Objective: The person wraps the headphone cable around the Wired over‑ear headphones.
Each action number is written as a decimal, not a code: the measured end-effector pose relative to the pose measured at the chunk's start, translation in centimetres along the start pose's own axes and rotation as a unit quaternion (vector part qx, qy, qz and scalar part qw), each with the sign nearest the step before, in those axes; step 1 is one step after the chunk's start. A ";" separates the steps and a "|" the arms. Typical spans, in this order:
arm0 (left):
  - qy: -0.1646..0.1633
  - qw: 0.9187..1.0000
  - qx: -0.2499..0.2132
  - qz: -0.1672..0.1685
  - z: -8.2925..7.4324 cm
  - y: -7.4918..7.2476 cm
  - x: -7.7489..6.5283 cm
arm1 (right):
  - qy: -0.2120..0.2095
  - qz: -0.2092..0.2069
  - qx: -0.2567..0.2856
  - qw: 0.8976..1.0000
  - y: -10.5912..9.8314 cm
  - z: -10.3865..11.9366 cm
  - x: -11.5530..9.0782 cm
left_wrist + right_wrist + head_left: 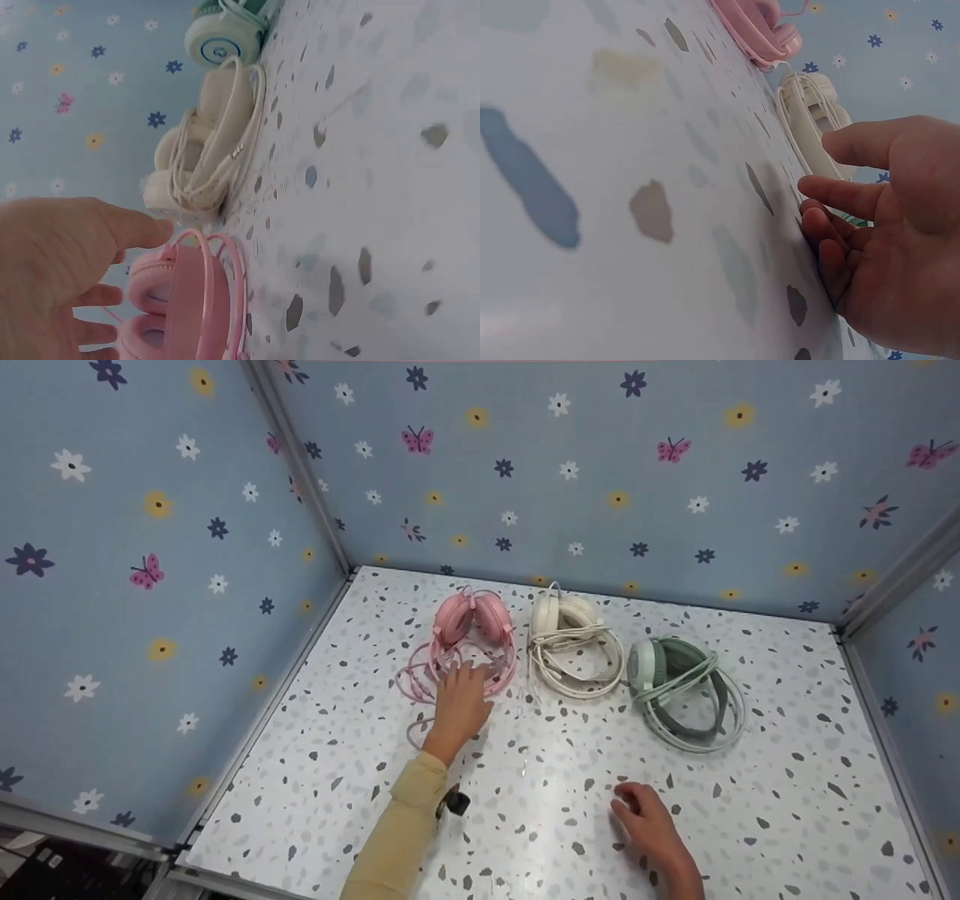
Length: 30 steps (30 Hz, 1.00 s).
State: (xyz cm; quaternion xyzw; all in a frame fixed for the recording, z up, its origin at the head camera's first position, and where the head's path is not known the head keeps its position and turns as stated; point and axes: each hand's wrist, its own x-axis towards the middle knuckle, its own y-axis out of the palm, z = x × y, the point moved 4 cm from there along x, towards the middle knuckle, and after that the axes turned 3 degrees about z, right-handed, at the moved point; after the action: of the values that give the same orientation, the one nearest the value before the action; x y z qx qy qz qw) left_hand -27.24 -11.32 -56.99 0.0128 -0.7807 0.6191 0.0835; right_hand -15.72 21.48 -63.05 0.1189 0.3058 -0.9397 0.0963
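Pink headphones [453,619] lie at the left of the row on the speckled table, their pink cable looped around the near side. My left hand [461,703] reaches over the headband and cable loops, fingers spread and pointing at the ear cups. In the left wrist view, the thumb and straight fingers of the left hand [67,270] are beside the pink headphones [196,300], gripping nothing. My right hand [651,823] is low over the table's near right part, its fingers loosely curled around nothing. Cream headphones [546,613] with a coiled cable stand nearest to the left hand's right.
Green headphones [642,664], their cable wound around them, lie right of the cream pair. Blue flowered panels [570,510] wall the table [525,795] at the back and sides. A small black object [455,802] is by the left sleeve [397,829].
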 end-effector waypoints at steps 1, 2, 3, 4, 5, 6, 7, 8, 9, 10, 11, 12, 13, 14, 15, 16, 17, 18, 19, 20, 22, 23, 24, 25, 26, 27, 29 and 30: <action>-0.009 1.000 0.021 0.000 0.5 0.4 1.0 | -0.001 -0.003 -0.001 1.000 0.0 -0.1 0.0; -0.018 0.999 0.046 0.008 1.1 0.9 1.8 | -0.002 -0.006 -0.001 1.000 0.0 -0.1 0.0; -0.026 0.997 0.069 0.021 1.5 1.4 2.5 | -0.003 -0.007 -0.001 1.000 0.1 -0.1 0.0; -0.034 0.994 0.093 0.037 2.0 1.9 3.0 | -0.001 -0.007 0.001 1.000 0.2 -0.2 0.0; -0.036 0.992 0.111 0.049 2.3 2.4 3.4 | 0.001 -0.006 0.003 1.000 0.3 -0.2 -0.1; -0.036 0.989 0.128 0.059 2.6 2.8 3.7 | 0.007 -0.004 0.004 1.000 0.4 -0.3 -0.1; -0.030 0.988 0.139 0.065 2.8 3.1 4.0 | 0.010 -0.003 0.005 1.000 0.5 -0.4 -0.1; -0.019 0.988 0.142 0.062 2.8 3.2 4.1 | 0.012 -0.003 0.007 1.000 0.6 -0.4 -0.1; -0.004 0.988 0.139 0.058 2.8 3.3 4.3 | 0.014 -0.005 0.009 1.000 0.7 -0.5 0.0; 0.014 0.989 0.135 0.055 2.6 3.3 4.3 | 0.016 -0.009 0.011 1.000 0.7 -0.5 0.0; 0.034 0.990 0.130 0.051 2.5 3.4 4.4 | 0.016 -0.013 0.010 1.000 0.8 -0.6 0.0; 0.054 0.989 0.127 0.051 2.3 3.5 4.3 | 0.015 -0.017 0.010 1.000 0.8 -0.6 -0.1; 0.072 0.989 0.120 0.051 2.1 3.7 4.2 | 0.014 -0.021 0.008 1.000 0.8 -0.6 -0.1; 0.089 0.988 0.114 0.050 2.0 3.8 4.1 | 0.013 -0.025 0.007 1.000 0.8 -0.7 -0.1; 0.101 0.987 0.112 0.052 1.9 4.0 4.0 | 0.012 -0.028 0.006 1.000 0.8 -0.7 -0.1; 0.109 0.986 0.113 0.052 1.9 4.2 3.8 | 0.011 -0.031 0.005 0.999 0.8 -0.7 -0.2; 0.112 0.985 0.117 0.051 1.9 4.3 3.6 | 0.011 -0.032 0.003 0.999 0.9 -0.7 -0.2; 0.112 0.985 0.120 0.052 1.9 4.4 3.5 | 0.009 -0.034 0.003 0.999 0.9 -0.7 -0.2; 0.109 0.985 0.123 0.052 1.9 4.5 3.3 | 0.008 -0.037 0.002 0.999 0.9 -0.7 -0.2; 0.106 0.985 0.128 0.052 2.0 4.5 3.2 | 0.006 -0.041 0.002 0.999 0.8 -0.7 -0.3; 0.101 0.985 0.132 0.051 2.1 4.4 3.0 | -0.002 -0.045 0.003 0.999 0.8 -0.6 -0.3; 0.098 0.985 0.133 0.052 2.1 4.3 2.9 | -0.007 -0.046 0.002 0.999 0.8 -0.5 -0.3; 0.099 0.985 0.132 0.052 1.9 4.1 2.7 | -0.012 -0.048 0.001 0.999 0.8 -0.4 -0.3; 0.103 0.985 0.129 0.052 1.7 4.0 2.5 | -0.018 -0.050 -0.003 0.999 0.8 -0.4 -0.3; 0.110 0.985 0.121 0.050 1.4 3.8 2.3 | -0.021 -0.051 -0.004 0.998 0.8 -0.3 -0.3; 0.118 0.986 0.111 0.050 1.0 3.6 1.9 | -0.023 -0.054 -0.005 0.998 0.8 -0.3 -0.4; 0.133 0.986 0.085 0.055 0.0 3.4 1.0 | -0.025 -0.058 -0.009 0.998 0.9 -0.3 -0.5; 0.139 0.986 0.068 0.058 -0.6 3.4 0.4 | -0.023 -0.060 -0.010 0.998 0.9 -0.4 -0.5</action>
State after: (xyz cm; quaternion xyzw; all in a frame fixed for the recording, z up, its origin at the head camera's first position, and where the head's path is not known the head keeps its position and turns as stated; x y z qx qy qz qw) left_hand -28.01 -9.94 -60.08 -0.1127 -0.7174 0.6701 0.1539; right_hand -14.97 21.03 -63.71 0.0776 0.3197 -0.9431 0.0482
